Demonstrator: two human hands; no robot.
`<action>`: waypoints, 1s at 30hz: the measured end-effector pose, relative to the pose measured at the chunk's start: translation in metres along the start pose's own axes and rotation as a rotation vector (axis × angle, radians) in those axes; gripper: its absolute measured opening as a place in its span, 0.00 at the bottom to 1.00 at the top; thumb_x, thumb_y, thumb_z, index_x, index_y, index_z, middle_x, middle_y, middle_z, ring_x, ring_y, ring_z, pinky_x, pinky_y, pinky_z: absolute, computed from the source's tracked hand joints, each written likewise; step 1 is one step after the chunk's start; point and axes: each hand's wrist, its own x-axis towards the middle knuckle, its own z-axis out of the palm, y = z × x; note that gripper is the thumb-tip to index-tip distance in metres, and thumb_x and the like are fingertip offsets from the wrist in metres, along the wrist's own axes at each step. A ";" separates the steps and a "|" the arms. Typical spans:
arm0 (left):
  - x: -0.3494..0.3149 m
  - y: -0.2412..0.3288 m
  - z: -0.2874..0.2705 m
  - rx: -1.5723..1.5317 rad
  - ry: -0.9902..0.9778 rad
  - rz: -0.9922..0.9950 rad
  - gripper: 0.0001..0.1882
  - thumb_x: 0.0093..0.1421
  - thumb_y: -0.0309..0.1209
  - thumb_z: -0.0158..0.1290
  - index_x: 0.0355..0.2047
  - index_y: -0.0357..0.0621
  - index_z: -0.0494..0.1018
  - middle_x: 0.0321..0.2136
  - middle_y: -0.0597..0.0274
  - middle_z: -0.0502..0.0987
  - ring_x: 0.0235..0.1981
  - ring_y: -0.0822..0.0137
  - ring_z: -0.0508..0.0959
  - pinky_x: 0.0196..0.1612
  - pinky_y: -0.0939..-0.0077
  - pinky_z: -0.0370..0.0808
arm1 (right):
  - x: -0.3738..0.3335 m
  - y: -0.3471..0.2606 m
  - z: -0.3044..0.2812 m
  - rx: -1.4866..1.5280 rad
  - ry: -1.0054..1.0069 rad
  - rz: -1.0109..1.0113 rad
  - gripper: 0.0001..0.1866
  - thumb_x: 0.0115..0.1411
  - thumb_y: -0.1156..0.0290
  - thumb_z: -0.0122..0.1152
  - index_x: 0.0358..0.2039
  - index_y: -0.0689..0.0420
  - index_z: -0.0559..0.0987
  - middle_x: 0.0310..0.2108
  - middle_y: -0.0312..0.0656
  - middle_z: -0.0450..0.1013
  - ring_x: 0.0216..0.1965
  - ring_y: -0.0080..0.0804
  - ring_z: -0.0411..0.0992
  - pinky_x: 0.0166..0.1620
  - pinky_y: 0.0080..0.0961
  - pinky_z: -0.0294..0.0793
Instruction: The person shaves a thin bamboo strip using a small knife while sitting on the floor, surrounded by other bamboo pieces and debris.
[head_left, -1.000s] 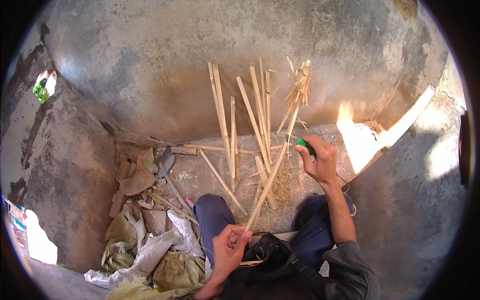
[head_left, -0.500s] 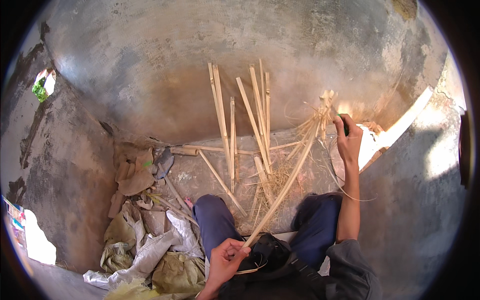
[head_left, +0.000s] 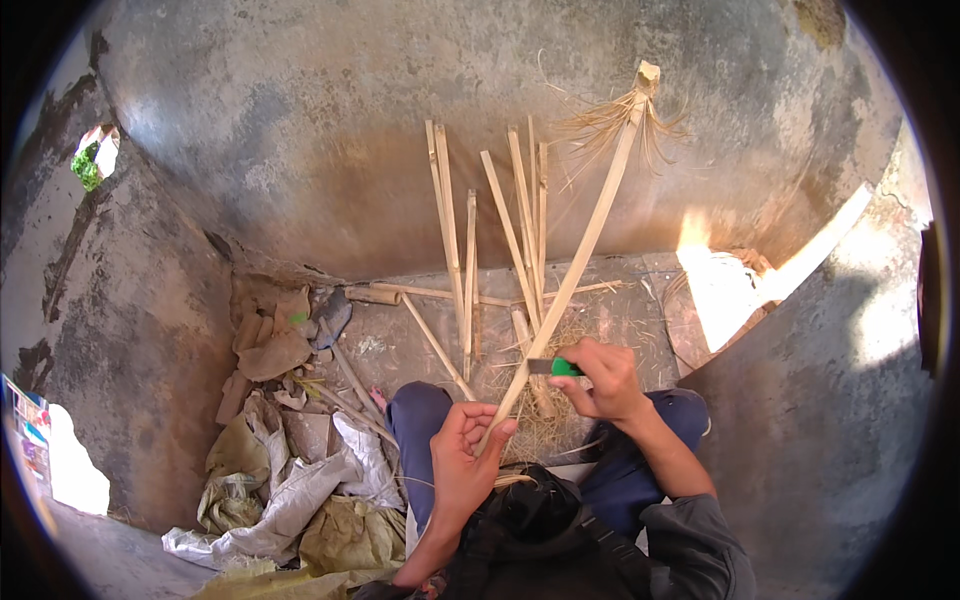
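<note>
My left hand (head_left: 465, 462) is closed round the lower end of a long pale bamboo strip (head_left: 590, 235), which slants up and away to the right. Thin shavings (head_left: 645, 108) curl out in a tuft below the strip's far end. In my right hand (head_left: 607, 380) is a knife (head_left: 563, 367) with a green handle, its short dark blade lying against the strip a little above my left hand. More loose shavings (head_left: 555, 435) lie on the floor between my knees.
Several bamboo sticks (head_left: 447, 210) lean against the wall (head_left: 330, 150) ahead. Other sticks (head_left: 437, 347) lie on the floor. Crumpled sacks (head_left: 300, 500) and scraps (head_left: 270, 345) heap up at my left. Sunlight falls on the right wall (head_left: 860, 420).
My right hand has come back from the strip's far end toward my left hand, bringing the knife. The strip's far end has swung up, and my left hand has risen slightly.
</note>
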 end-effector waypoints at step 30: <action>0.008 0.019 0.021 -0.012 -0.001 -0.002 0.10 0.73 0.25 0.63 0.46 0.37 0.72 0.32 0.61 0.83 0.28 0.83 0.77 0.29 0.87 0.70 | 0.004 -0.021 0.002 -0.013 -0.002 -0.100 0.17 0.61 0.57 0.79 0.38 0.57 0.84 0.23 0.36 0.74 0.20 0.34 0.76 0.23 0.30 0.72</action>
